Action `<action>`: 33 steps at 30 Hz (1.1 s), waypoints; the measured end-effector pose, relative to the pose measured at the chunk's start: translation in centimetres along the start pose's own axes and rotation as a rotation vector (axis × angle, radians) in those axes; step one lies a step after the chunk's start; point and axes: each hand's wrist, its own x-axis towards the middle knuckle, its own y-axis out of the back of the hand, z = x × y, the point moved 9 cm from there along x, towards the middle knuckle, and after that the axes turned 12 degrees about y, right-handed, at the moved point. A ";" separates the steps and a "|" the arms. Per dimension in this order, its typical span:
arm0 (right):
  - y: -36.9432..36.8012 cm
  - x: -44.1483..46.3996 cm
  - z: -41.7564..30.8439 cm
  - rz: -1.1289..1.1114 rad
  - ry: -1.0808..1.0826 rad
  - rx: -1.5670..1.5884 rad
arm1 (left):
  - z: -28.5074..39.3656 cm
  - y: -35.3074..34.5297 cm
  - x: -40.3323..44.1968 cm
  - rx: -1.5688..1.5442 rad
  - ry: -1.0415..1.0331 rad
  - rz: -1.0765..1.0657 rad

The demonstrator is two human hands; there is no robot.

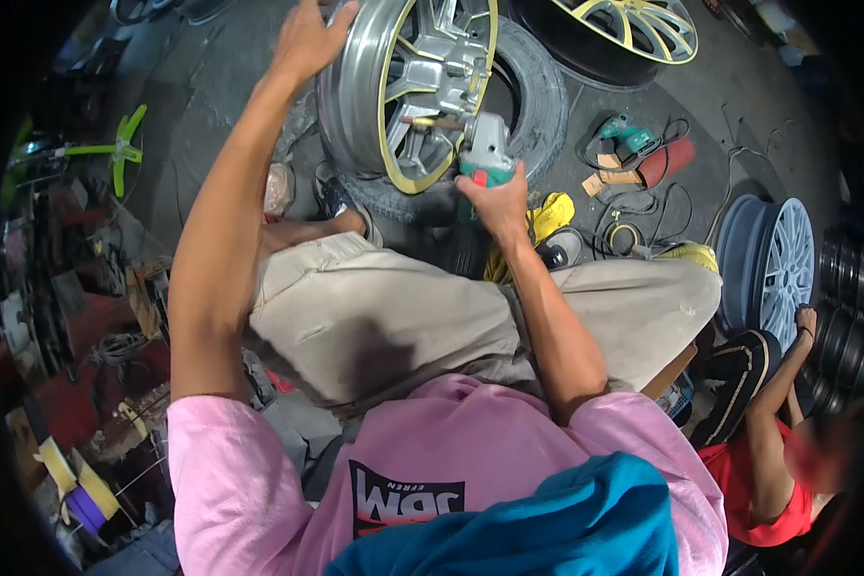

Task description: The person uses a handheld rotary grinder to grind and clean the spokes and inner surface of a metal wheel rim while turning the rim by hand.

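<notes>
A silver alloy wheel rim [427, 82] with a yellow edge leans upright against a tire [538, 106] on the floor. My left hand [307, 40] is at the rim's upper left side, thumb over its barrel; the fingertips run out of view at the top. My right hand [497, 200] grips a green and grey angle grinder [490, 144] around its body, the thumb near a red part. The grinder's thin disc [432, 123], seen nearly edge-on, reaches in front of the spokes; whether it touches them I cannot tell.
Another yellow-edged rim [634, 34] lies at the upper right. A second green power tool [629, 134], a red sanding roll [667, 163] and looped cords [643, 216] are on the floor. On the right, a co-worker's hand [806, 322] touches a grey rim [787, 259]. Clutter fills the left side.
</notes>
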 end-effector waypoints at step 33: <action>2.8 -0.7 -0.4 0.181 0.064 -0.160 | 27.2 22.8 -20.5 -0.836 -0.157 -0.706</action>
